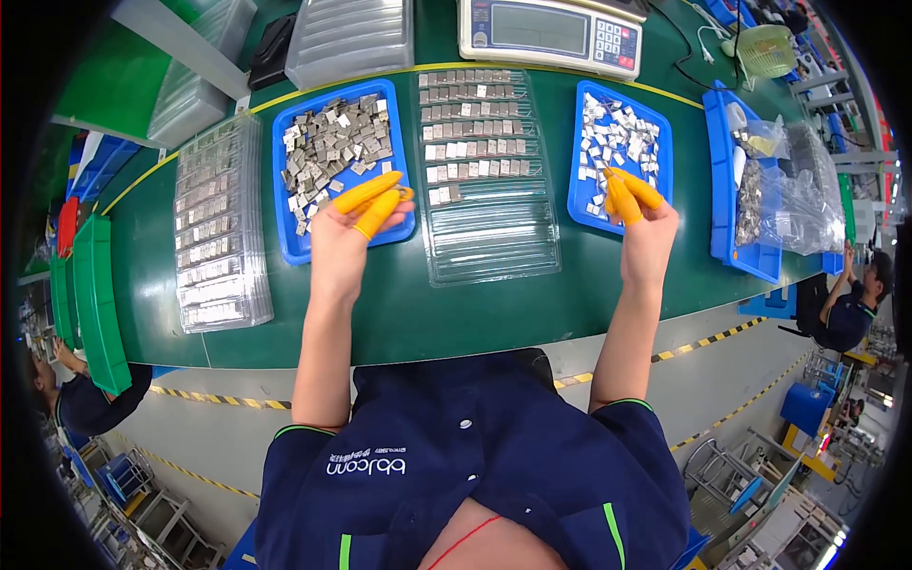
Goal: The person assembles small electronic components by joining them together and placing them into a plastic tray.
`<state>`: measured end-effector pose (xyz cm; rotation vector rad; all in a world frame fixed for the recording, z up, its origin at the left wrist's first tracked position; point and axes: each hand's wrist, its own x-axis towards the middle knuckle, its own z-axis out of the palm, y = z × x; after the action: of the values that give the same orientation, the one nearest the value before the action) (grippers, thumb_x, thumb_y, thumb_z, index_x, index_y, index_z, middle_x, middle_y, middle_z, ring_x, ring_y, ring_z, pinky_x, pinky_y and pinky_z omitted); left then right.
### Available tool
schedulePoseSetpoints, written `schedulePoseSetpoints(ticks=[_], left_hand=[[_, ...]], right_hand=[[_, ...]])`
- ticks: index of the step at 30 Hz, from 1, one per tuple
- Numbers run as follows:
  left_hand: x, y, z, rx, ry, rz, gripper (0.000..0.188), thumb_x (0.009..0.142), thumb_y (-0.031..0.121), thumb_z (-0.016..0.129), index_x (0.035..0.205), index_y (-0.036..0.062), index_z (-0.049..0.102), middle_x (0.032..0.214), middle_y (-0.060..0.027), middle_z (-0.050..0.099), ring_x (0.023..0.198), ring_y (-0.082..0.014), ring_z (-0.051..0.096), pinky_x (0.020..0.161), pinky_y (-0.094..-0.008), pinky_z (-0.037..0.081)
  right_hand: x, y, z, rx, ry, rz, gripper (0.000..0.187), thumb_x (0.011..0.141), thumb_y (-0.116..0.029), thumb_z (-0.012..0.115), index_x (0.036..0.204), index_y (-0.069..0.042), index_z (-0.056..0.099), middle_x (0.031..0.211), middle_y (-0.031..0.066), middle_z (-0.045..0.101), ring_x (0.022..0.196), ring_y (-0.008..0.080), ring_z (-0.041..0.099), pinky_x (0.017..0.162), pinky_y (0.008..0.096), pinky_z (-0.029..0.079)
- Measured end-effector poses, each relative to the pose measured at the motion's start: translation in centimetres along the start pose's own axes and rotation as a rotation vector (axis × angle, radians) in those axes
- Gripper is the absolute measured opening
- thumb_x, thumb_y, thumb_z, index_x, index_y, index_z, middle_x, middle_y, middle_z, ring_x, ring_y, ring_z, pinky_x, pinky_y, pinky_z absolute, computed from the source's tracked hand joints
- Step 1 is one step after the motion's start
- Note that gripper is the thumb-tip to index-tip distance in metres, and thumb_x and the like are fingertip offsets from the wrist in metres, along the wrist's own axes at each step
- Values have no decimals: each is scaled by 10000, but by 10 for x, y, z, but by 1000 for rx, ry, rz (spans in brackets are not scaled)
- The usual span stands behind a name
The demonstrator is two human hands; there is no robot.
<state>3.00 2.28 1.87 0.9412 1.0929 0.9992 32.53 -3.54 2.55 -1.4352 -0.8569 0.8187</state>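
Observation:
Yellow finger cots cover fingertips on both hands. My left hand (356,223) is closed in a pinch over the lower right of a blue tray (409,225) heaped with small grey metal pieces (328,142). A small dark metallic piece (406,193) shows at its fingertips. My right hand (643,223) pinches over another blue tray (591,222), which holds small white-faced pieces (622,138); what is between its fingertips is too small to tell. Between the hands lies a clear plastic blister tray (489,237), its upper rows filled with small pieces and its lower rows bare.
A stack of filled clear trays (218,228) stands at the left. Behind are stacked clear trays (350,43) and a digital scale (551,36). To the right, a blue bin (719,204) holds plastic bags. A green bin (100,304) sits at the left edge; other people are on both sides.

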Motion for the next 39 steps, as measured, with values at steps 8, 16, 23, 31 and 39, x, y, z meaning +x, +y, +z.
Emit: schedulePoseSetpoints(ticks=[8, 16, 23, 31, 39], left_hand=[[-12, 5, 7, -19, -99, -41, 270, 871, 7, 542, 1129, -73, 546, 1001, -173, 629, 885, -212, 646, 766, -243, 530], [-12, 0, 18, -8, -63, -3, 203, 820, -23, 609, 1015, -78, 604, 956, -163, 643, 839, -222, 655, 755, -277, 546], [-26, 6, 25, -46, -64, 0, 226, 809, -41, 613, 1026, -103, 602, 964, -171, 645, 826, -225, 659, 742, -281, 550], [-29, 4, 24, -66, -55, -23, 228, 803, -37, 623, 1023, -96, 610, 962, -168, 648, 817, -220, 660, 734, -276, 549], [-43, -1, 25, 89, -48, 148, 213, 790, -31, 644, 998, -77, 632, 961, -158, 651, 822, -209, 658, 734, -267, 545]], right_hand=[[-20, -18, 32, 407, -255, 69, 268, 846, -43, 596, 1074, 95, 572, 967, 188, 634, 833, 263, 661, 774, 313, 544], [-34, -12, 83, 380, -337, 124, 189, 829, 7, 606, 1004, 82, 602, 912, 178, 641, 782, 226, 655, 738, 300, 544], [-47, -8, 101, -56, -341, -135, 159, 751, -10, 683, 909, -3, 686, 826, 59, 692, 722, 104, 647, 1031, 347, 351], [-50, -16, 96, -189, -339, -318, 114, 726, 15, 690, 838, 5, 675, 760, 49, 673, 721, 117, 630, 1048, 433, 319], [-54, -18, 92, -335, -397, -369, 127, 706, -37, 728, 820, -8, 679, 774, 68, 680, 745, 161, 654, 880, 335, 480]])
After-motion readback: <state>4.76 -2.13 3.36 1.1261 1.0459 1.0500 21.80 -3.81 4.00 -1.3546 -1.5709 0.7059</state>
